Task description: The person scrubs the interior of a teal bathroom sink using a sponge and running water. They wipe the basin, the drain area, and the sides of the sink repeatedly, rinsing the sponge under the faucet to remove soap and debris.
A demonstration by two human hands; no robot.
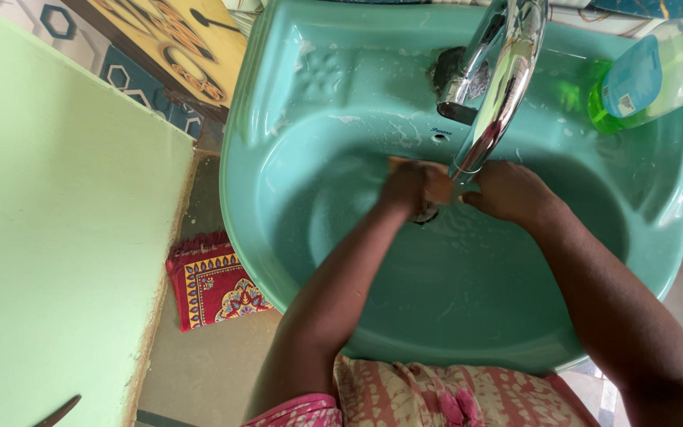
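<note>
The tan sponge-like pad (428,175) sits low in the sink, near its back wall, under the tap's spout, clamped in the left hand (406,188). The right hand (511,192) is just beside it, fingers curled; I cannot tell whether it grips anything. To do this well, I judge the pad should be kept under the spout and squeezed evenly. Counted: one pad, two hands, one chrome tap (496,75), one teal sink (278,237), one bottle of green liquid (650,75) on its back right corner, one red mat (211,281) below.
</note>
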